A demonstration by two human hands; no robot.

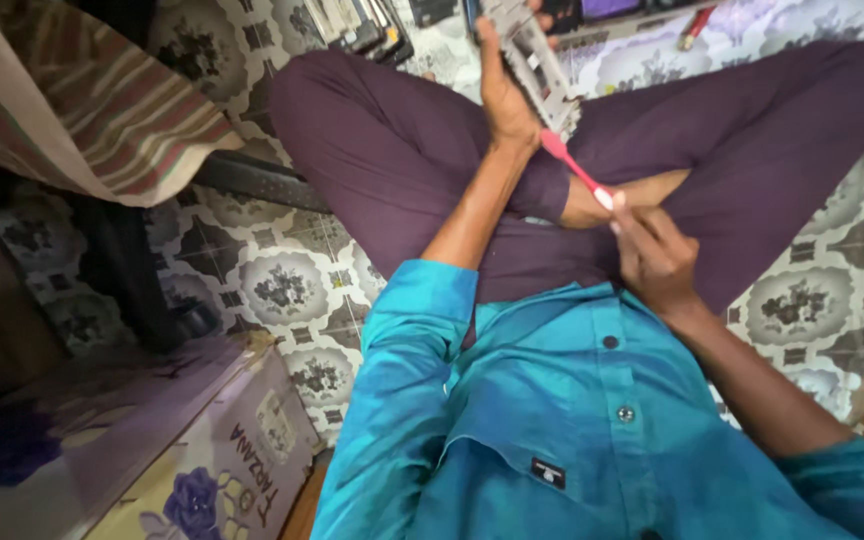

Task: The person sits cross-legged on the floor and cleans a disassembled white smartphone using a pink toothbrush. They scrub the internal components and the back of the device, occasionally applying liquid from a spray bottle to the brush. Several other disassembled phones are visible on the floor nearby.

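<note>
I sit cross-legged on a patterned floor, in dark purple trousers and a teal shirt. My left hand [505,100] holds a flat grey rectangular part [535,60], like a metal frame or board, tilted up over my knees. My right hand [655,255] grips the white end of a red-handled brush [574,168]. The brush's far end rests against the lower edge of the grey part, where its head is hidden. The two hands are apart, joined only by the brush.
Patterned floor tiles [282,285] surround me. A striped cloth [92,100] hangs at the upper left. A box with a flower print [202,470] stands at the lower left. Small devices and tools [362,30] lie on the floor beyond my knees.
</note>
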